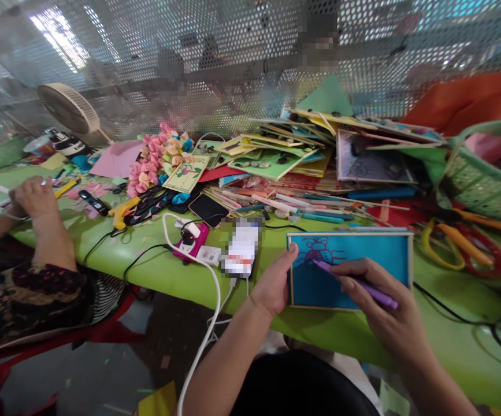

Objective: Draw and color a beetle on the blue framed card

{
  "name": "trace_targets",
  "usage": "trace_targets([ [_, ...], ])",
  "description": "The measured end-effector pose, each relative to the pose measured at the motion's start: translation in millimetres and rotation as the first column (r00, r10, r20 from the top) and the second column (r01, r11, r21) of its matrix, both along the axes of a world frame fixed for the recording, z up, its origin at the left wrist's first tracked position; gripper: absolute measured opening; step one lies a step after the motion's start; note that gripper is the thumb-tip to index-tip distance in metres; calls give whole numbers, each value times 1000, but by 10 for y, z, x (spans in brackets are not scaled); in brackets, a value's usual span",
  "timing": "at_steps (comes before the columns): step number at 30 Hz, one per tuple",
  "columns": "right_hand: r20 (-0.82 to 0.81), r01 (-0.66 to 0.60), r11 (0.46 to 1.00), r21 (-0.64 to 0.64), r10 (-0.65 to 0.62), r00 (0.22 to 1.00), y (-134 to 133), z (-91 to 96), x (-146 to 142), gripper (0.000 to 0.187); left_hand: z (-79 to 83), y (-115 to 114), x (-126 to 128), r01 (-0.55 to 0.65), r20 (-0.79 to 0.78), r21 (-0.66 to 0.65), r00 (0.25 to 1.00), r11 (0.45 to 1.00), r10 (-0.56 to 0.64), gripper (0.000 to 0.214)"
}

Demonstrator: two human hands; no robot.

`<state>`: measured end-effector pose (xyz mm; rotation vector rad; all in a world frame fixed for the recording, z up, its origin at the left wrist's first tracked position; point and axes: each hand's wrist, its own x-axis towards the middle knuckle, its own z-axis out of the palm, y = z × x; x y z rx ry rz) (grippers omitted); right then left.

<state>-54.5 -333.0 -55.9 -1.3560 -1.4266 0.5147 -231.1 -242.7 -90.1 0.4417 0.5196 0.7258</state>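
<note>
A blue card (363,266) with a light frame lies on the green table (167,274) in front of me. A purple line drawing sits in its upper left corner. My left hand (276,283) grips the card's left edge, thumb on top. My right hand (384,306) is closed round a purple pen (354,283), whose tip touches the drawing.
A phone (242,248) on a white cable lies left of the card. Behind it are pens, a heap of craft cards (302,156), paper flowers (155,162), scissors (467,242) and a green basket (488,173). Another person's hand (37,199) rests at the left, near a fan (68,107).
</note>
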Motion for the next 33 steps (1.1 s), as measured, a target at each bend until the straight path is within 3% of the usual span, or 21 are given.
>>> trace_targets([
  [9,-1,44,999,-7,-44,999,-38,-55,57,15,23,-2,0,-18,-4,12,1000,1000,18,69],
  [33,-8,21,1000,-19,-21,1000,-11,25,4,19,24,-6,-2,-5,1,2,1000,1000,5,72],
])
